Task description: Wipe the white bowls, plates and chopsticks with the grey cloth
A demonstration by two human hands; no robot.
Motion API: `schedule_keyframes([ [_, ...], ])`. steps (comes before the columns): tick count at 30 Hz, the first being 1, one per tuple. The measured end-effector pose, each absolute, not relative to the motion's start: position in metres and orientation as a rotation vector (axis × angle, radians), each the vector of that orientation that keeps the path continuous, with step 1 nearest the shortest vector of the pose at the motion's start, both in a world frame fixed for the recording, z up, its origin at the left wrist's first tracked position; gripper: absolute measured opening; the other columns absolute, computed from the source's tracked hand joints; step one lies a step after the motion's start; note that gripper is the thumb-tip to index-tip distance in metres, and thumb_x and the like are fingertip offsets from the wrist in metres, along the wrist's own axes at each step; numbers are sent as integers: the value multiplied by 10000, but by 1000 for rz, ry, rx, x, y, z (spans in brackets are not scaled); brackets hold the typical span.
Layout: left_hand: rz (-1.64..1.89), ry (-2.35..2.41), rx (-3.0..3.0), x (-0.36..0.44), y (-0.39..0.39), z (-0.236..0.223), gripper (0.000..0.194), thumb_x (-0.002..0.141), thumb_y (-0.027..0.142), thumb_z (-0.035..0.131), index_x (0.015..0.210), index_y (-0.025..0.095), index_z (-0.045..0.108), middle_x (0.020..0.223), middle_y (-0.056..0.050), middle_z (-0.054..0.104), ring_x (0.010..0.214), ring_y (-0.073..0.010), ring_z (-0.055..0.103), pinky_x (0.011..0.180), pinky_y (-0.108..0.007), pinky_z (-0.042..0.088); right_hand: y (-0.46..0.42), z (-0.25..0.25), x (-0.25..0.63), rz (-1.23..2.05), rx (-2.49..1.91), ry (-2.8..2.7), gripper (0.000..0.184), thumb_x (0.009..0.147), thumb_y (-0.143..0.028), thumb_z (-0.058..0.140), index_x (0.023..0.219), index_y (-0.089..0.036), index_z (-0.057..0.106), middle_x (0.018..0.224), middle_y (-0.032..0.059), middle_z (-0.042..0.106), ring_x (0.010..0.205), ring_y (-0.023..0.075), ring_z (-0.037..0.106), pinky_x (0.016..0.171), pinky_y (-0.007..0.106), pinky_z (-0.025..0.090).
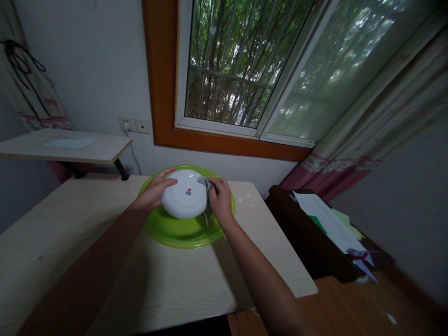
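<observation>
A white bowl (pixel 184 200) with a small red and blue mark on its base is held bottom side up over a large green basin (pixel 182 233) on a light wooden table (pixel 168 284). My left hand (pixel 154 191) grips the bowl's left rim. My right hand (pixel 220 200) is closed on a grey cloth (pixel 207 196) pressed against the bowl's right side.
A smaller side table (pixel 63 147) with a pale sheet stands at the left by a wall socket (pixel 135 125). A window is behind the table. A dark cabinet (pixel 308 233) with papers (pixel 332 224) stands at the right beside a curtain.
</observation>
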State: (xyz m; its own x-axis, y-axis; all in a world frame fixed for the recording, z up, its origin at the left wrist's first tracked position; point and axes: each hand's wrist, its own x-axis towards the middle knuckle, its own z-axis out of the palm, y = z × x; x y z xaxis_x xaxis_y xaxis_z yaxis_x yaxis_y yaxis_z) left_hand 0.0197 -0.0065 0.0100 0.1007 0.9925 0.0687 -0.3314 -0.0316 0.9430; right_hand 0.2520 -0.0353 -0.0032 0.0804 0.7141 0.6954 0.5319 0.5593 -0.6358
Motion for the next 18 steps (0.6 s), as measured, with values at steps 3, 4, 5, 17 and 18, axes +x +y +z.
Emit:
schedule_keyframes([
  [3,1352,876,1016,19,-7,10,678,694,181,768,1341,136,570,1052,-105,738,745,-175,687,649,-258,540,-39,-4,246,158,-1011,-1744,286,914,-138,532,1088,-242,733,1052,77,630,1028,214,591,942,382,500],
  [4,1363,879,1015,19,-7,10,682,691,184,768,1341,133,569,1058,-106,737,747,-172,685,653,-254,537,-40,-5,244,133,-969,-1813,278,914,-144,547,1091,-245,736,1064,79,632,1039,219,587,948,393,498],
  [5,1369,881,1020,20,-7,9,686,688,187,768,1342,131,569,1059,-106,737,749,-169,682,653,-250,534,-42,-5,242,107,-920,-1895,276,913,-149,561,1103,-248,736,1083,82,634,1053,224,582,957,402,495],
  [17,1374,871,1055,22,-9,6,716,679,188,771,1367,163,574,1161,-108,717,804,-177,690,708,-263,548,-36,-9,243,-54,-980,-1947,323,945,-176,555,1217,-256,712,1161,112,615,1065,259,540,949,441,483],
  [18,1397,883,1036,21,-9,6,709,682,178,767,1365,162,578,1165,-110,717,819,-180,692,717,-263,550,-35,-9,245,-48,-1002,-1906,326,946,-168,549,1211,-261,713,1150,109,611,1056,254,541,946,440,485],
])
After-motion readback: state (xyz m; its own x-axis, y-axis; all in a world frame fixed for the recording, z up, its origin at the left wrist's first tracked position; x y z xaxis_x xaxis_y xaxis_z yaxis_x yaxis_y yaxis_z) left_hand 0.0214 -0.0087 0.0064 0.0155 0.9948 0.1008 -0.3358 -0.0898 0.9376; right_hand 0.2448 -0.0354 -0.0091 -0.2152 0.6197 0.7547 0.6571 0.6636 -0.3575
